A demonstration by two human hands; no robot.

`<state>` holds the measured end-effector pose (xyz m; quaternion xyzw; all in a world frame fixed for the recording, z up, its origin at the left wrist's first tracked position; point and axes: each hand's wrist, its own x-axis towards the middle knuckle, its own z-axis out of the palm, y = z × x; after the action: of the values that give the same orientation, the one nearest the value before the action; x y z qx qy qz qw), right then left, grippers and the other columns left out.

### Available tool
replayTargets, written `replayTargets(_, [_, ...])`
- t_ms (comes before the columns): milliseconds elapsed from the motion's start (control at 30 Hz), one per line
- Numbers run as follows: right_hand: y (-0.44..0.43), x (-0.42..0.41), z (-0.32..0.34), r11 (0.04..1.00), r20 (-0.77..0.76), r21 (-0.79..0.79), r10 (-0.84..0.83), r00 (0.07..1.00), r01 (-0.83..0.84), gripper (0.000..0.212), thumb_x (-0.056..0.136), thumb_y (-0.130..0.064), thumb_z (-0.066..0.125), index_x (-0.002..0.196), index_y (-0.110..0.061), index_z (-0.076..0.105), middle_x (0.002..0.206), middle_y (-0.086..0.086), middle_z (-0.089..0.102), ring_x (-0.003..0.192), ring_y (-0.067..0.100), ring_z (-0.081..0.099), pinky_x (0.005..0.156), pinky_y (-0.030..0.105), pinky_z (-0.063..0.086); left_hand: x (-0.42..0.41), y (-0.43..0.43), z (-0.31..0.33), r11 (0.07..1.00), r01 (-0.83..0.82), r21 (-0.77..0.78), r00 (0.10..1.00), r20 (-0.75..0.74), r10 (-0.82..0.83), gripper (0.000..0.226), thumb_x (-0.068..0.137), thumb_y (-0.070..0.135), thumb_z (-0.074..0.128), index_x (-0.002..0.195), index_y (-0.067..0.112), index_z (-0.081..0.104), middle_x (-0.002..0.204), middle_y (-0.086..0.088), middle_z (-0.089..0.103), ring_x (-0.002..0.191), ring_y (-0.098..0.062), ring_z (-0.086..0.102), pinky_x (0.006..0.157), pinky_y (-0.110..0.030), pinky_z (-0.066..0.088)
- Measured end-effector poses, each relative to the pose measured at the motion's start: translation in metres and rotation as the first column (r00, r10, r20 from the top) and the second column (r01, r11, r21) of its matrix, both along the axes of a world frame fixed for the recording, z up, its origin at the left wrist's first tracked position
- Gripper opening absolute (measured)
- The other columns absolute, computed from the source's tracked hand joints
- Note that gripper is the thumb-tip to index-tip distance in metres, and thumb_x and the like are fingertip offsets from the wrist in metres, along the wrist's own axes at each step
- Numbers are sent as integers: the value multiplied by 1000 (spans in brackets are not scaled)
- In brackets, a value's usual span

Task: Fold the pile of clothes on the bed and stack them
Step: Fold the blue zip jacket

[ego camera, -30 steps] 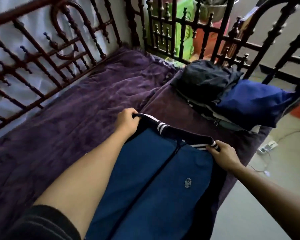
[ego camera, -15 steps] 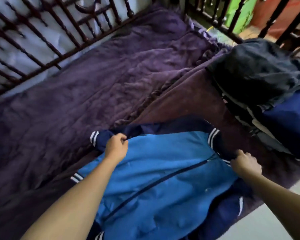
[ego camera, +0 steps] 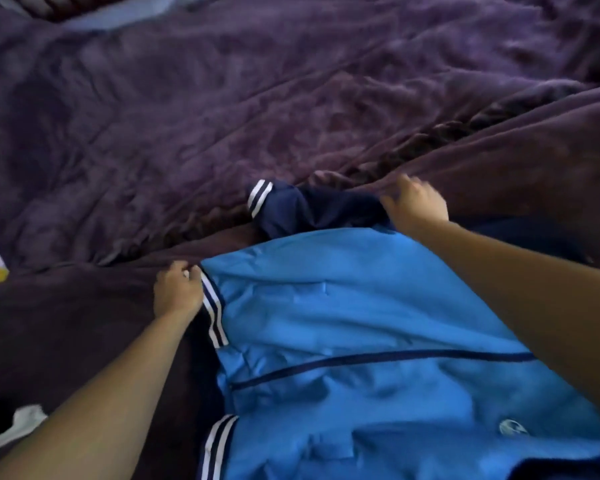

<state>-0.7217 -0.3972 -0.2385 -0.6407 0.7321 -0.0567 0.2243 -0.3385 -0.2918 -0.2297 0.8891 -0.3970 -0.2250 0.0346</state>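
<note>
a bright blue zip-front jacket [ego camera: 361, 323] with navy sleeves lies spread front up on the near side of the bed, on a dark maroon-brown blanket [ego camera: 66, 323]. beyond it a rumpled purple plush blanket [ego camera: 222, 98] covers the rest of the bed.

the left hand [ego camera: 177, 292] is at the jacket's left edge, its fingers curled and pinching the ribbed navy band with 2 white stripes [ego camera: 212, 313]. the right hand [ego camera: 416, 202] is at the far edge, its fingers bent down into the dark navy cloth, just beside a bunched navy sleeve [ego camera: 291, 206]. it is blurred, but it looks to be gripping rather than lying flat.

from where i stand the jacket looks light, thin and limp, and creased all over, so it won't keep a shape by itself. the smooth shell probably slides easily and folds may slip open. the ribbed bands at hem and cuffs look thicker and likely give the surest hold, as do the shoulder seams. the zip line should make a slightly firmer spine to fold around. the crumpled sleeve likely needs drawing out flat first.
</note>
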Motion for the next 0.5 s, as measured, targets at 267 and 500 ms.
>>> replayTargets(267, [-21,30,-30,961,-65,278,25,998,-6,40,85,-37,64,119,-17,63,115,19,64,104,39,60,84,40,48,12,-33,-36,982,-152,-113,927,-362,101,12,77,14,77,72,19,67,80,-7,69,76,-20,60,71,-28,45])
replayTargets(500, [-98,-27,17,930,-50,-68,-366,929,362,36,88,-26,52,119,-7,55,122,24,59,114,43,54,97,47,42,28,-90,-14,908,-177,-379,972,-214,100,11,86,18,65,88,10,72,92,-8,70,86,-22,64,83,-32,50])
